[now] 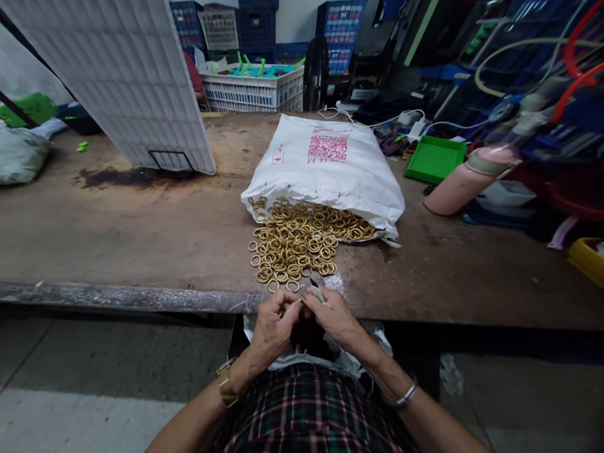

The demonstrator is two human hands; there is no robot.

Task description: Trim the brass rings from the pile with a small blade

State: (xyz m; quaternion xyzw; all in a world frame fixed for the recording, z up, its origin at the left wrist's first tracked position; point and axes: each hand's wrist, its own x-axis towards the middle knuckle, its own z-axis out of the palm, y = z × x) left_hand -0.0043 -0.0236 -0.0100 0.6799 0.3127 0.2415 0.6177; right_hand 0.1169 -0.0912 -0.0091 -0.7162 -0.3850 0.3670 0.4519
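Note:
Just past the table's front edge, my left hand [274, 324] is closed with its fingertips pinched on a gold-coloured ring, mostly hidden by the fingers. Close beside it, my right hand [337, 316] is closed around a small knife [317, 291], its dark pointed tip directed up and to the left. The two hands nearly meet at the fingertips. Right beyond them lies a heap of gold rings [294, 247], spilling from the open mouth of a white sack [329, 167] printed with a red code. A few single rings rest near the table edge.
A white ribbed panel [139, 66] stands tilted on the wooden table [106, 244] at left. To the right are a green tray [435, 159], a pink bottle [456, 186] and a yellow container [593, 262]. Behind are a white crate [248, 92] and a black fan [316, 73].

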